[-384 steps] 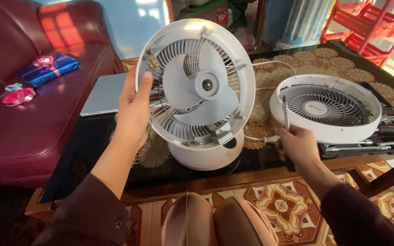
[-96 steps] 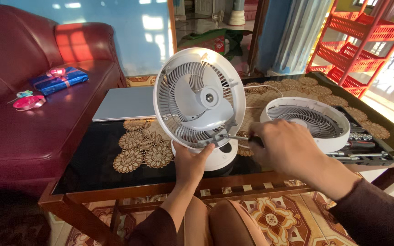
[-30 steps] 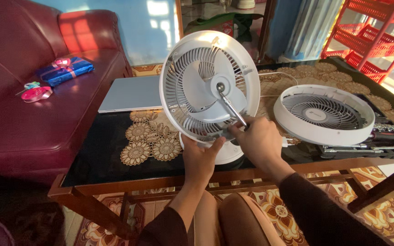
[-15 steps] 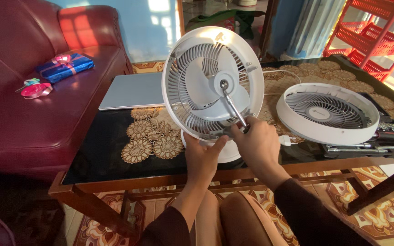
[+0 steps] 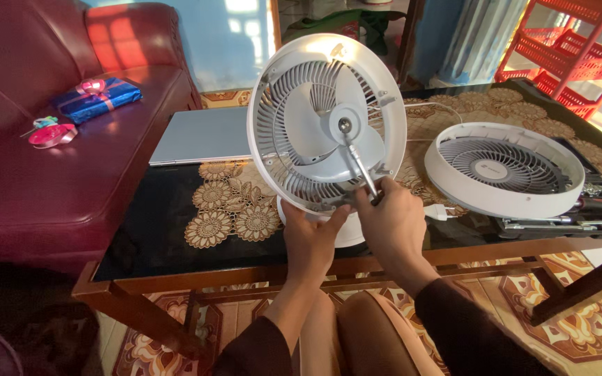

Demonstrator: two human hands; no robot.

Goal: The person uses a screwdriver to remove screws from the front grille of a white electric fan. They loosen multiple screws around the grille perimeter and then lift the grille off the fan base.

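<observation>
A white round fan [image 5: 301, 111] stands upright on its base on the dark glass table, its front grille taken off and its blades bare. My left hand [image 5: 313, 237] grips the lower rim of the fan housing. My right hand [image 5: 393, 221] holds a screwdriver [image 5: 358, 163] by the handle, and its metal shaft runs up to the hub at the middle of the blades. The removed front grille [image 5: 504, 167] lies flat on the table to the right.
A silver laptop [image 5: 200, 136] lies shut behind the fan, on a lace mat [image 5: 228, 212]. Tools lie in a tray [image 5: 593, 216] at the right edge. A dark red sofa [image 5: 50, 181] with a blue gift box [image 5: 96, 99] is on the left. Red racks [image 5: 566, 49] stand behind.
The screwdriver tip stays at the fan hub while my right hand shifts slightly right. My left hand keeps its grip on the lower rim. The view has drifted a little.
</observation>
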